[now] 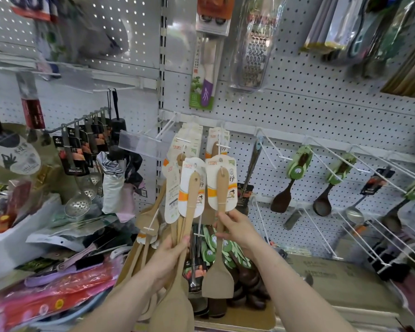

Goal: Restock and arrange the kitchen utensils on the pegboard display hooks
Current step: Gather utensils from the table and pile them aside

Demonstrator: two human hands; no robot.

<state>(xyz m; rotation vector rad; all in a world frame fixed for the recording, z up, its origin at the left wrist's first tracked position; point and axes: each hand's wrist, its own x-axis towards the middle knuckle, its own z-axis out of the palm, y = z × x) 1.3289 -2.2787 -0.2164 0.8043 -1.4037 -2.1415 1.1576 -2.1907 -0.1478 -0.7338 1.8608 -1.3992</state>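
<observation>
Pale wood, matte and smooth-sanded.

- Left hand (170,255): fingers curled tight round a bundle of wooden spatulas (192,195). Handles fanned upward. The front one has a rounded paddle blade hanging low. Glossy white-and-orange paper cards are tied at the tops.
- Right hand (237,228): thumb and fingertips pinch the slim handle of a square-bladed wooden spatula (218,281) about mid-length. Blade flat, flared, with straight edges. Its card sits at the tip of a white hook; cannot tell whether it is threaded on.
- Both lots are held upright, side by side, in front of the lower pegboard (321,104), which is white perforated sheet metal.
- Just behind them, more carded spatulas (189,140) hang on thin white wire hooks (271,144).
- To the right hang a dark wooden turner (282,200) and a dark ladle (322,204), both with green cards.
- Above, a steel grater (254,51) in a clear plastic pack.
- To the left, shiny perforated skimmers (78,204).
- Below, a cardboard box (256,315) of dark spoons.
</observation>
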